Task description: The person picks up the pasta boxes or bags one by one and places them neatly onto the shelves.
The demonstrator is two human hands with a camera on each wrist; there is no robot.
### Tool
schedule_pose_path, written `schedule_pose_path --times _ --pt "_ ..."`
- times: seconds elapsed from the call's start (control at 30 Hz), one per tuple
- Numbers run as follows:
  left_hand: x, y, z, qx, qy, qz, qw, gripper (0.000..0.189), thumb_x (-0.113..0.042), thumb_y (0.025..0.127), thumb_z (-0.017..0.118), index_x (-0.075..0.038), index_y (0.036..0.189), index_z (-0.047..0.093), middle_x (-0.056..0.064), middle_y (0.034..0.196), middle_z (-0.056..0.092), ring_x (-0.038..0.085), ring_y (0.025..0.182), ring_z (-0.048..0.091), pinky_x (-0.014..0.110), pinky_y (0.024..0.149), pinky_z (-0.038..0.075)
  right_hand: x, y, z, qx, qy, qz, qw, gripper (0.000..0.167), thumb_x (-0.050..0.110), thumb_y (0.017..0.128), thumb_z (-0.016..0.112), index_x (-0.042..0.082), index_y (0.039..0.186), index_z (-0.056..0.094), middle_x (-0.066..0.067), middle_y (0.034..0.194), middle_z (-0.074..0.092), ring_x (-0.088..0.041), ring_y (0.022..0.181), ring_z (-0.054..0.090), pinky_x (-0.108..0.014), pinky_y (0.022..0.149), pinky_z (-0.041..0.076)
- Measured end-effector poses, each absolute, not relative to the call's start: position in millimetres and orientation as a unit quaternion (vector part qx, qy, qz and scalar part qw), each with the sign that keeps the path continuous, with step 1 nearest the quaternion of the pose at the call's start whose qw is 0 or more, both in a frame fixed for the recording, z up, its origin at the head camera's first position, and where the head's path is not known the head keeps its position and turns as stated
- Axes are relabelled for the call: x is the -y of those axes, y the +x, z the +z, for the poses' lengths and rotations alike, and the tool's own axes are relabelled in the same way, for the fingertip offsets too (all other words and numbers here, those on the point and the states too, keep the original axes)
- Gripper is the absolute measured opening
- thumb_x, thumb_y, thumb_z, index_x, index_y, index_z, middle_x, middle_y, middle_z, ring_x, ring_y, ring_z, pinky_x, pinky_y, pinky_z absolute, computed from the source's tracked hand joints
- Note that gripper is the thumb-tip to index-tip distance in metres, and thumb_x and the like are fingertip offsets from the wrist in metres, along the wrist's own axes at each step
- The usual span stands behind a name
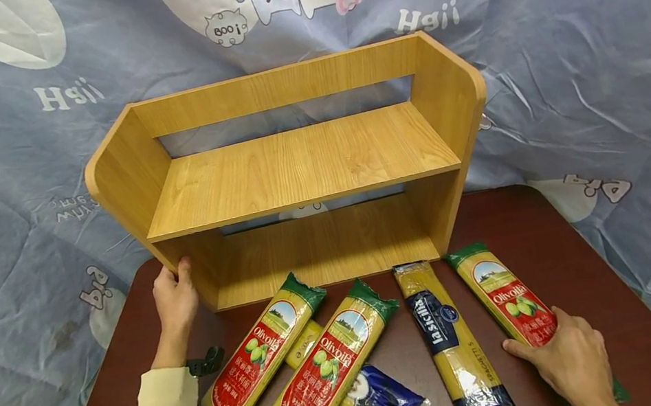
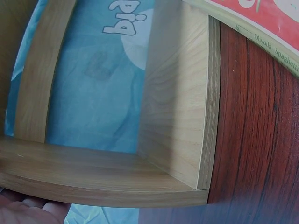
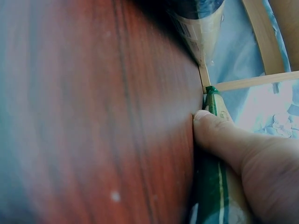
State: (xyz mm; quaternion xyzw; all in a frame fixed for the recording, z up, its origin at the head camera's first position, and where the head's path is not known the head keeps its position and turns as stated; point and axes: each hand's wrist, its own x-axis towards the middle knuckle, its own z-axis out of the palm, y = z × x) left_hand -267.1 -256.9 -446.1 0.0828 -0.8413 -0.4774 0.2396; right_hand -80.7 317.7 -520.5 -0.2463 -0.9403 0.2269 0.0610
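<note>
A two-tier wooden shelf [image 1: 295, 165] stands at the back of the table. My left hand [image 1: 175, 300] grips the lower front edge of its left side panel, thumb on the inner side. In the left wrist view, fingers [image 2: 32, 211] show along the outside of that panel [image 2: 107, 179]. At the right, my right hand [image 1: 572, 355] holds a green-ended Olivoilà spaghetti packet [image 1: 503, 292] across its lower part. The right wrist view has the thumb [image 3: 219, 133] along one edge of this packet [image 3: 208, 186], which lies close on the table; the other fingers are hidden there.
Two more Olivoilà packets [image 1: 255, 365] [image 1: 330, 369] lie slanted before the shelf. Beneath them is a blue-and-yellow packet [image 1: 385, 403], partly covered. A La Sicilia spaghetti packet [image 1: 451, 338] lies right of centre. Behind the dark red table [image 1: 509, 219] hangs a patterned blue cloth [image 1: 584, 90].
</note>
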Motion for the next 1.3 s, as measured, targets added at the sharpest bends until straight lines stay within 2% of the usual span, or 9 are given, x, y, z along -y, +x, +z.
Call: schedule_pose_path --times 0.2,0.37,0.53,0.8,1.0,1.13,1.3 --pt "256.3 -266.1 -446.6 0.837 0.08 -0.486 0.239 0.042 -0.032 0.108 0.049 0.006 0.112 0.066 0.028 0.109 0.07 0.034 0.104 0.065 0.03 0.08 0.042 -321.8 -82.8 -515.2 0.938 -0.266 0.221 0.018 0.12 0.072 0.058 0.086 -0.018 0.127 0.047 -0.033 0.096 0.06 -0.044 0.078 0.06 -0.058 0.06 0.048" --pt "257.1 -265.5 -449.0 0.838 0.081 -0.485 0.236 0.042 -0.033 0.108 0.049 0.006 0.112 0.065 0.029 0.109 0.069 0.034 0.103 0.064 0.031 0.08 0.042 -324.7 -82.2 -512.2 0.941 -0.262 0.214 0.002 0.107 0.069 0.063 0.084 -0.014 0.123 0.053 -0.027 0.087 0.063 -0.038 0.069 0.059 -0.054 0.054 0.046" --pt "258.4 -263.2 -451.4 0.838 0.084 -0.485 0.236 0.042 -0.031 0.108 0.049 0.007 0.116 0.065 0.029 0.111 0.069 0.036 0.104 0.064 0.033 0.081 0.043 -325.0 -81.3 -510.1 0.94 -0.264 0.214 -0.014 0.101 0.067 0.066 0.083 -0.01 0.125 0.054 -0.025 0.084 0.063 -0.037 0.067 0.059 -0.052 0.053 0.046" --pt "259.5 -267.3 -446.1 0.844 0.075 -0.48 0.226 0.042 -0.032 0.109 0.048 0.007 0.112 0.064 0.03 0.11 0.068 0.038 0.106 0.063 0.048 0.089 0.044 -325.5 -82.3 -504.1 0.945 -0.242 0.218 -0.006 0.089 0.059 0.074 0.082 -0.015 0.117 0.057 -0.019 0.074 0.063 -0.032 0.06 0.058 -0.051 0.053 0.047" --pt "258.5 -270.3 -443.6 0.859 0.069 -0.461 0.213 0.043 -0.033 0.109 0.047 0.007 0.11 0.063 0.03 0.107 0.069 0.039 0.102 0.065 0.049 0.086 0.046 -325.9 -80.4 -501.5 0.943 -0.251 0.219 -0.013 0.09 0.056 0.073 0.083 -0.018 0.116 0.055 -0.02 0.074 0.063 -0.035 0.064 0.058 -0.054 0.06 0.048" --pt "258.6 -269.7 -444.6 0.86 0.063 -0.459 0.213 0.041 -0.032 0.108 0.048 0.007 0.11 0.063 0.03 0.106 0.07 0.041 0.1 0.066 0.05 0.085 0.047 -325.1 -78.4 -499.2 0.942 -0.252 0.222 0.014 0.082 0.049 0.073 0.085 -0.018 0.112 0.058 -0.019 0.073 0.063 -0.037 0.065 0.059 -0.056 0.062 0.048" --pt "261.4 -268.5 -444.3 0.861 0.069 -0.452 0.222 0.041 -0.032 0.108 0.049 0.007 0.108 0.063 0.03 0.104 0.07 0.041 0.099 0.066 0.049 0.084 0.047 -322.2 -78.2 -494.5 0.941 -0.249 0.228 0.025 0.079 0.049 0.074 0.084 -0.017 0.111 0.059 -0.017 0.071 0.063 -0.037 0.064 0.058 -0.055 0.061 0.048"
